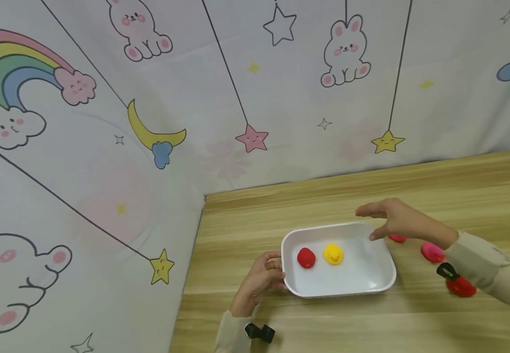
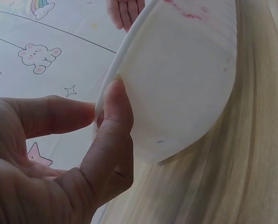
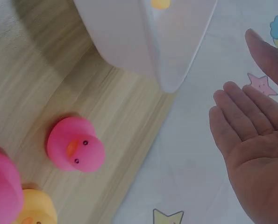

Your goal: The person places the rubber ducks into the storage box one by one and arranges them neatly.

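Note:
A white rectangular tub stands on the table with a red rubber duck and a yellow rubber duck inside. At its left end my left hand pinches the rim between thumb and fingers, seen closely in the left wrist view. My right hand hovers by the tub's right back corner, holding nothing. Its fingers are straight and the thumb stands apart from them in the right wrist view. Below that hand, a pink rubber duck sits on the table beside the tub.
Right of the tub, under the right forearm, are another pink duck and a red duck, partly covered by a black wrist strap. The right wrist view also shows an orange-yellow duck. A printed cloth hangs behind the wooden table.

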Available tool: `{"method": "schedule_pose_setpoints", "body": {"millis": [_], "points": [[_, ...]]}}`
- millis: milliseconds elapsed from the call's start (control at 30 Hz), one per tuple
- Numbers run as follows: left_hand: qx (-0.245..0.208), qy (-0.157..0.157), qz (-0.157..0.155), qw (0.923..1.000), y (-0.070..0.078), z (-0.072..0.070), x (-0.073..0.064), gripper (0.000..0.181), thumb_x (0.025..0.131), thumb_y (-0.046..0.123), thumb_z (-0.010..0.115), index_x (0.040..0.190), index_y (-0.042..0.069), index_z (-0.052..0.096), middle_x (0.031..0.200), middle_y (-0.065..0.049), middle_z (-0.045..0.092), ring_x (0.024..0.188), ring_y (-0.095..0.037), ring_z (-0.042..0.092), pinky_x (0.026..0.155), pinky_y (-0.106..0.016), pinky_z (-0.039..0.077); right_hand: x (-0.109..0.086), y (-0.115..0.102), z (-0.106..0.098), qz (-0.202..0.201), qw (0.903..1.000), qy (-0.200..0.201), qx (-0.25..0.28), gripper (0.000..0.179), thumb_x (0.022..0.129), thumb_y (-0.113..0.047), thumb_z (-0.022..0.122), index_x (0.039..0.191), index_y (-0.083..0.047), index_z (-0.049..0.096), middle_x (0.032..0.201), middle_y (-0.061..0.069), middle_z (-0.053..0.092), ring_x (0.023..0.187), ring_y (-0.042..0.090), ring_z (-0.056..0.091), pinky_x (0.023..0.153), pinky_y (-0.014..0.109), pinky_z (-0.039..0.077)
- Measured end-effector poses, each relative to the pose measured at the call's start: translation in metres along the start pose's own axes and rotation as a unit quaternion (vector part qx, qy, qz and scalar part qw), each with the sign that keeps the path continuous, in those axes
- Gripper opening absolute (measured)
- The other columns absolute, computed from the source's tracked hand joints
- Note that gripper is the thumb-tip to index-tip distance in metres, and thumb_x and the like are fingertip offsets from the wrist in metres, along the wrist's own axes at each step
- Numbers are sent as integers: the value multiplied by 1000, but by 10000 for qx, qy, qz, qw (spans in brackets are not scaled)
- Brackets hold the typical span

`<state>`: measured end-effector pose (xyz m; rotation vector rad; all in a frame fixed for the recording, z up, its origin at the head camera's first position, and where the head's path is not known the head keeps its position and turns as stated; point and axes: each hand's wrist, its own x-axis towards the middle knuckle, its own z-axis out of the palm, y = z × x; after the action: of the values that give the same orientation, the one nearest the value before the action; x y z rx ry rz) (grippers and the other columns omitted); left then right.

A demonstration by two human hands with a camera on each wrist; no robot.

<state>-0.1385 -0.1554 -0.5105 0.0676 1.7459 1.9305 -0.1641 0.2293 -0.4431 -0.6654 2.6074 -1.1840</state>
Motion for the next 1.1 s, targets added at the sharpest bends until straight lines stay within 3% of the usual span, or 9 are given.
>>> {"method": "schedule_pose_setpoints", "body": {"millis": [200,367,433,533,633,800,1000,1033,1100], "points": [[-118,30,-40,9999,-6,1,-2,58,80,-17,57,135,-15,39,89,-10,57,64,-13,60,54,-24,60,-19,13,-8,204,9996,163,140,63,78,-13,87,132,6,61,132,20,63,120,42,60,98,52,54],[-140,29,-21,9999,-7,2,-2,57,81,-17,56,135,-15,37,89,-10,57,63,-13,61,55,-23,60,-42,22,-23,348,9985,414,68,59,81,-19,85,131,3,62,130,19,64,118,44,61,92,28,58],[-140,34,23,9999,-6,3,0,57,81,-16,56,135,-15,38,89,-10,58,63,-13,61,54,-23,60,-52,27,-29,434,9974,575,41,57,81,-18,85,130,2,64,128,19,66,116,39,64,88,19,56],[-127,57,47,9999,-5,3,2,58,80,-16,55,135,-15,38,88,-9,58,64,-12,61,54,-23,60,-67,35,-34,508,9956,770,173,56,80,-13,86,129,4,63,125,22,65,109,16,67,81,19,59],[-119,50,44,9999,-4,2,3,58,80,-16,55,135,-15,38,87,-8,57,64,-12,61,54,-23,60,-82,43,-36,798,9925,887,264,56,79,-11,86,127,5,63,124,23,66,102,-6,61,79,20,59],[-59,38,83,9999,-3,2,5,58,79,-16,56,134,-15,39,88,-8,57,64,-13,61,54,-23,60,-110,60,-36,1310,9874,887,68,61,79,-16,86,128,10,60,120,24,68,98,-8,60,76,18,57],[-46,23,27,10000,-2,4,3,59,79,-16,57,135,-15,38,90,-10,58,65,-13,61,55,-23,60,-145,86,-27,1574,9813,1052,349,70,77,-10,86,131,17,53,121,29,64,95,-14,56,70,21,59],[-72,9,28,10000,-2,4,3,60,79,-16,57,136,-15,37,90,-10,57,65,-13,62,55,-23,60,-151,90,-25,1604,9800,1096,425,70,77,-9,86,132,18,52,121,28,65,94,-15,55,70,21,60],[-130,-12,35,9999,-2,4,3,60,79,-16,57,136,-16,37,90,-10,57,64,-13,62,55,-23,60,-161,97,-23,1667,9765,1249,546,70,77,-6,85,132,19,50,118,14,69,95,-17,54,70,20,59]]}}
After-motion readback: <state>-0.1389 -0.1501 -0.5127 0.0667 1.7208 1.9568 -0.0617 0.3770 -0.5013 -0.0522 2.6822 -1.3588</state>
